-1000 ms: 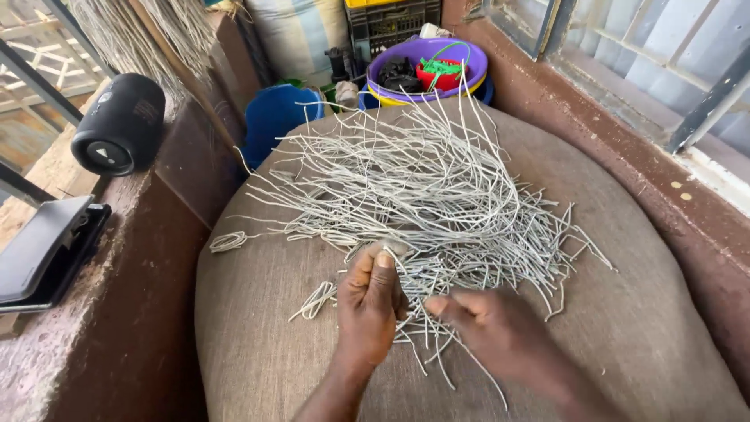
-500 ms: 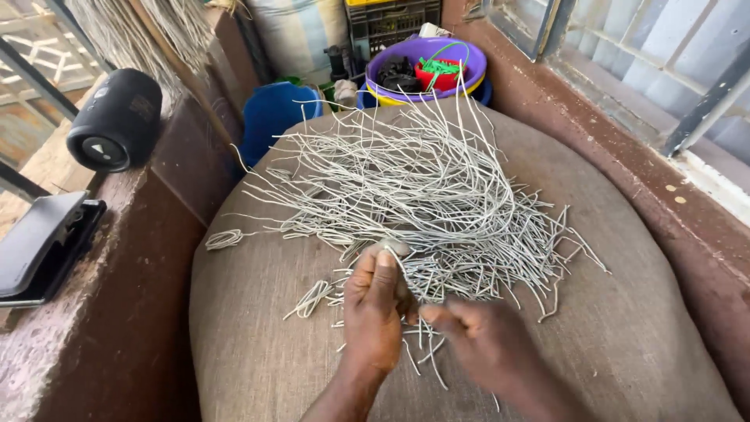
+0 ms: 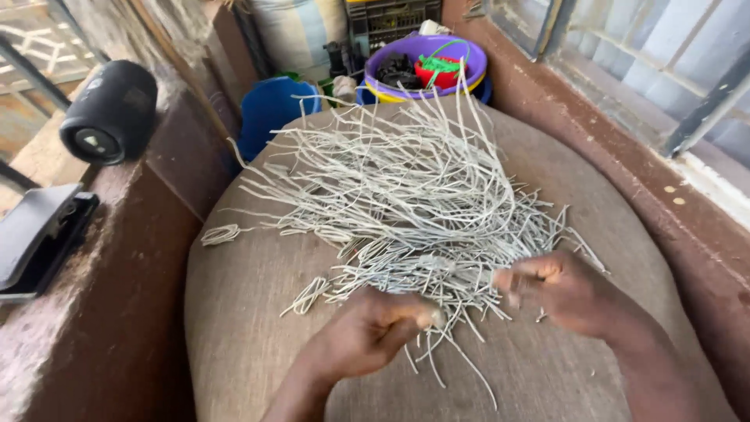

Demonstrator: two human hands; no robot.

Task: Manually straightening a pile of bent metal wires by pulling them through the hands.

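Observation:
A loose pile of pale grey cords [image 3: 398, 195] lies spread over a round brown burlap cushion [image 3: 250, 344]. My left hand [image 3: 367, 336] is closed at the pile's near edge, pinching a few cord ends between thumb and fingers. My right hand [image 3: 566, 293] sits to the right of it, fingers curled around other cord ends at the same edge. The two hands are apart, with short cut ends fanning out below them.
A black cylindrical speaker [image 3: 109, 113] and a flat black device [image 3: 39, 238] rest on the left ledge. Behind the cushion stand a blue bucket [image 3: 273, 109] and a purple basin [image 3: 426, 66] holding a red cup. A barred window [image 3: 664, 70] and a brown wall run along the right.
My hands have moved apart: the right one went right along the pile's edge, the left one closed into a pinch on the cords. The view has tilted down slightly.

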